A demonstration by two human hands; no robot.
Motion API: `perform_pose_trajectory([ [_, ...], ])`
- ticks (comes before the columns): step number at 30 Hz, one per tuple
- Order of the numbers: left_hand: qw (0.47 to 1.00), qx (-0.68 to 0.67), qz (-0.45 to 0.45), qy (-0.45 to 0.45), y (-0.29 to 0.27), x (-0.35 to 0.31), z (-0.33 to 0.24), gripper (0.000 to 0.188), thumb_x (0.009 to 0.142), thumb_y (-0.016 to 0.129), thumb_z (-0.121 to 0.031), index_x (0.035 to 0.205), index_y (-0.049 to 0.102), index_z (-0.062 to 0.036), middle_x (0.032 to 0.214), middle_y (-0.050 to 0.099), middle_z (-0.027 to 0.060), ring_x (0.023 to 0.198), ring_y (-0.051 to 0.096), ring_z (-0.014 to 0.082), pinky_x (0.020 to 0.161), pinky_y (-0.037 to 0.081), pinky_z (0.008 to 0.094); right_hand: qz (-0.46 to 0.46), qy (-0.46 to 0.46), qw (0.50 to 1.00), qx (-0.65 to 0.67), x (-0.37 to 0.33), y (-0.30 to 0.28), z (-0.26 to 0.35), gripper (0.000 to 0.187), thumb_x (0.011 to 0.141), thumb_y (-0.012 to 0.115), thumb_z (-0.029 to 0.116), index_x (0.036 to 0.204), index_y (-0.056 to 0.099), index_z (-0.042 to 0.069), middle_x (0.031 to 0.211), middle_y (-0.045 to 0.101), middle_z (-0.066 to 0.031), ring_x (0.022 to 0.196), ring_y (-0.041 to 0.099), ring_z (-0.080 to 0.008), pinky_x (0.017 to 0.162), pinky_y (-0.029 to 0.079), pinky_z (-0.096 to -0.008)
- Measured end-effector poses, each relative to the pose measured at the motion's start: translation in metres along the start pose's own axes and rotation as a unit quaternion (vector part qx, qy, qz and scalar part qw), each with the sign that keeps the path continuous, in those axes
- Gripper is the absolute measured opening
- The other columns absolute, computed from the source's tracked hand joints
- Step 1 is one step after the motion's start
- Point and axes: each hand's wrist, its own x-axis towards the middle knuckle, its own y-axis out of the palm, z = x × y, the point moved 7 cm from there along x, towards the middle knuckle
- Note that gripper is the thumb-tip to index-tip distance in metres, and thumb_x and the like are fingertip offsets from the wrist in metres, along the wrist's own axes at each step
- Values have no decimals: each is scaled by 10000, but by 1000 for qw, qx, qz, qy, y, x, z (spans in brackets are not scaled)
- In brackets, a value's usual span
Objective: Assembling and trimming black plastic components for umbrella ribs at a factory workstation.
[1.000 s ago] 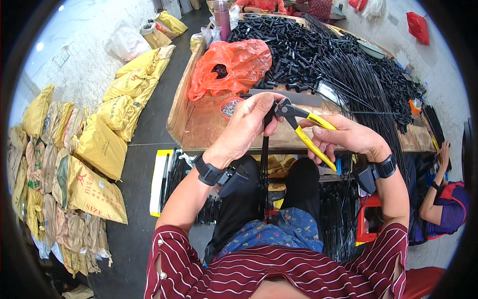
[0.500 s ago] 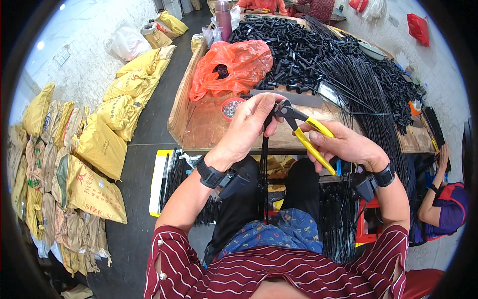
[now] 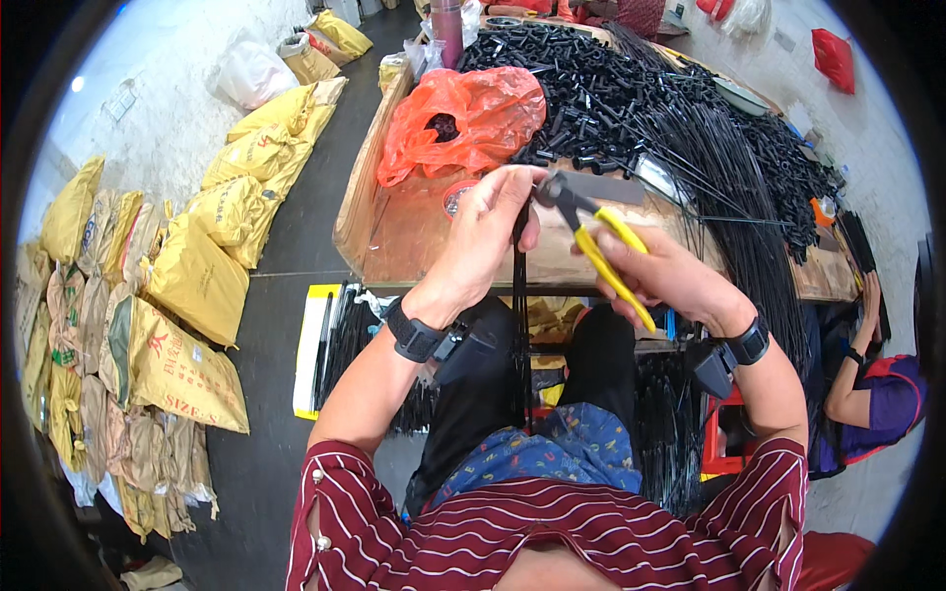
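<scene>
Thin black rod (image 3: 518, 325) was pinched upright in left hand (image 3: 490, 229). Yellow-handled pliers (image 3: 594, 239) were gripped in right hand (image 3: 662, 272), jaws at rod's top, above wooden workbench (image 3: 399, 231).

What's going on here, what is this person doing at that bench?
A seated person's left hand holds a bundle of thin black strips upright, its lower end hanging between their knees. Their right hand grips yellow-handled pliers, whose head meets the top of the bundle. The wooden bench in front holds an orange plastic bag and a big heap of black parts.
</scene>
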Motion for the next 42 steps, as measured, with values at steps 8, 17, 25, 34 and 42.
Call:
perform_pose_trajectory([
  [8,975,-168,-144,21,-79,-28,1,396,979,471,-399,1043,531,-13,812,514,21,600,431,94,572,349,250,-164,-145,961,-172,78,-26,-9,238,793,660,177,919,573,-5,758,623,-92,639,609,-176,565,496,-318],
  [17,973,-169,-152,38,-95,-44,-6,351,983,474,-380,1011,527,-34,750,500,14,570,408,78,539,339,232,-210,-266,845,-414,175,19,12,271,743,698,196,911,604,5,822,638,-213,795,622,-378,686,477,-426],
  [25,970,-174,-167,44,-104,-42,-1,314,1000,449,-339,1019,536,-38,748,507,13,576,418,80,545,345,236,-183,-225,807,-515,206,31,6,275,710,715,177,896,612,3,810,644,-209,800,627,-377,688,482,-423],
  [34,971,-168,-165,35,-102,-30,9,283,996,464,-327,1017,550,-58,774,521,19,597,444,90,563,377,235,-190,-152,935,-256,205,8,-3,193,752,693,141,880,617,18,735,628,-88,645,599,-187,608,471,-317],
  [42,979,-135,-152,32,-91,-16,12,329,982,489,-351,1061,571,-43,804,551,8,635,506,93,593,401,242,-62,-84,979,177,174,24,-6,106,829,688,101,907,623,69,770,607,3,686,589,-77,610,489,-223],
])
